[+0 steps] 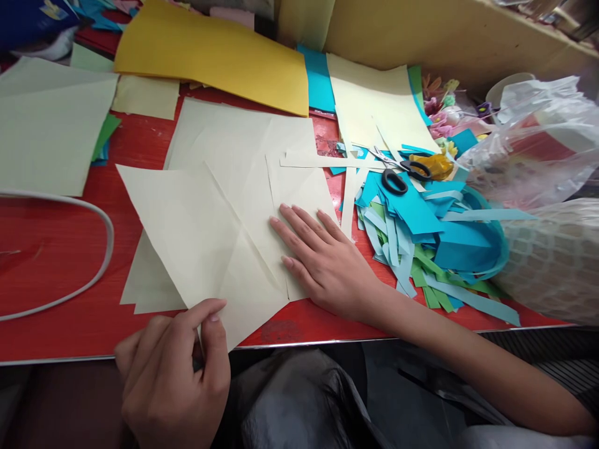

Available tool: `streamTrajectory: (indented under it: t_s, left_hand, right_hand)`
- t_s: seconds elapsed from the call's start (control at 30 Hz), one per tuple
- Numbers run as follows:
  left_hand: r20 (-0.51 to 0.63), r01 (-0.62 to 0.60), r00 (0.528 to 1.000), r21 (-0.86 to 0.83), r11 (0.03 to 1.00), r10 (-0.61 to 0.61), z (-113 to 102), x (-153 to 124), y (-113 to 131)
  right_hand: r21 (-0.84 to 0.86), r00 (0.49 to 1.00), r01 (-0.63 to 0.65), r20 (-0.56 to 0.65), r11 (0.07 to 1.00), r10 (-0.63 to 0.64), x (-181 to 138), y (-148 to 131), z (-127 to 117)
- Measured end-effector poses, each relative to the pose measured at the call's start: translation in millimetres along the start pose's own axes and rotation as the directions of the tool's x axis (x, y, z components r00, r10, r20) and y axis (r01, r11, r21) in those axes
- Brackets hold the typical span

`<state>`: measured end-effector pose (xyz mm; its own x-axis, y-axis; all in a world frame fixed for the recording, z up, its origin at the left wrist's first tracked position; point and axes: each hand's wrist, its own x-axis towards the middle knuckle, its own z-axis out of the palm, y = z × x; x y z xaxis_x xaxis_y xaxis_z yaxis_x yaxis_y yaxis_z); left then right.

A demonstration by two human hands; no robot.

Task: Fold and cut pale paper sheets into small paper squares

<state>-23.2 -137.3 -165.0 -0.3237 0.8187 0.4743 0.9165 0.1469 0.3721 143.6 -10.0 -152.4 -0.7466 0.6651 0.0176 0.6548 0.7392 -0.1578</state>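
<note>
A cream paper square (206,237) lies tilted on the red table (56,249), on top of other cream sheets (234,137). My left hand (173,368) is at the table's near edge and pinches the square's near corner between thumb and forefinger. My right hand (322,255) lies flat with fingers stretched out, pressing the cream sheets down at the square's right side.
Black-handled scissors (397,171) lie on a heap of blue and green paper strips (421,237) right of my right hand. A yellow sheet (210,56) is at the back. Plastic bags (538,143) sit far right. A white cord (93,262) loops at the left.
</note>
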Motion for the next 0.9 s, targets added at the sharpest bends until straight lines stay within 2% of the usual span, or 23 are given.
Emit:
streamTrajectory:
  t_s: [0.13, 0.23, 0.3, 0.37, 0.43, 0.5, 0.53, 0.6, 0.67, 0.73, 0.77, 0.83, 0.9]
  left_hand:
    - [0.019, 0.116, 0.993, -0.003, 0.993, -0.116, -4.1, -4.8, -1.6]
    - [-0.037, 0.109, 0.993, -0.009, 0.994, -0.109, -7.0, -8.1, -6.3]
    - [-0.048, 0.065, 0.997, -0.011, 0.998, -0.065, -10.1, -7.9, -7.4]
    - [-0.003, 0.088, 0.996, -0.016, 0.996, -0.088, -15.4, -3.9, -4.4]
    - [0.031, 0.142, 0.990, -0.052, 0.988, -0.141, -22.6, 4.6, 2.3]
    - [0.076, 0.175, 0.983, -0.154, 0.973, -0.165, -29.3, 16.7, 10.2]
    - [0.125, 0.170, 0.982, -0.223, 0.960, -0.145, -31.6, 23.9, 13.8]
    - [0.262, 0.129, 0.965, -0.368, 0.921, -0.030, -32.3, 40.1, 19.3]
    - [0.394, 0.112, 0.915, -0.446, 0.888, 0.083, -26.6, 58.9, 21.3]
    - [0.443, 0.104, 0.891, -0.406, 0.908, 0.096, -15.3, 81.7, 19.0]
    - [0.401, 0.072, 0.913, -0.327, 0.942, 0.069, -8.2, 94.8, 16.2]
    - [0.303, 0.016, 0.953, -0.066, 0.998, 0.005, 7.5, 124.3, 8.0]
    - [0.343, -0.032, 0.939, 0.093, 0.995, -0.001, 23.5, 156.8, -1.6]
  right_hand:
    - [0.013, 1.000, -0.005, 0.000, 1.000, 0.005, 0.8, 0.0, 0.7]
    - [0.055, 1.000, 0.008, -0.016, 0.998, -0.007, 0.8, 1.4, 1.1]
    - [0.156, 0.999, 0.015, -0.053, 0.988, -0.007, -0.6, 2.5, -1.5]
    - [0.340, 0.990, -0.027, -0.120, 0.940, 0.072, -2.9, 3.1, -7.5]
    - [0.574, 0.964, -0.094, -0.150, 0.814, 0.217, -5.3, 2.6, -16.3]
    - [0.779, 0.940, -0.136, -0.095, 0.613, 0.329, -6.5, 1.7, -26.0]
    - [0.849, 0.937, -0.145, -0.047, 0.507, 0.346, -6.6, 1.6, -30.4]
    - [0.927, 0.939, -0.157, 0.034, 0.340, 0.342, -6.1, 3.4, -37.5]
    - [0.951, 0.936, -0.166, 0.069, 0.260, 0.344, -5.9, 8.7, -41.7]
    - [0.949, 0.929, -0.188, 0.089, 0.251, 0.359, -6.7, 17.0, -42.9]
    - [0.940, 0.925, -0.210, 0.102, 0.268, 0.367, -7.3, 21.6, -42.6]
    - [0.902, 0.921, -0.264, 0.129, 0.343, 0.369, -8.5, 29.8, -41.1]
    - [0.841, 0.924, -0.299, 0.136, 0.451, 0.358, -8.8, 35.0, -39.2]
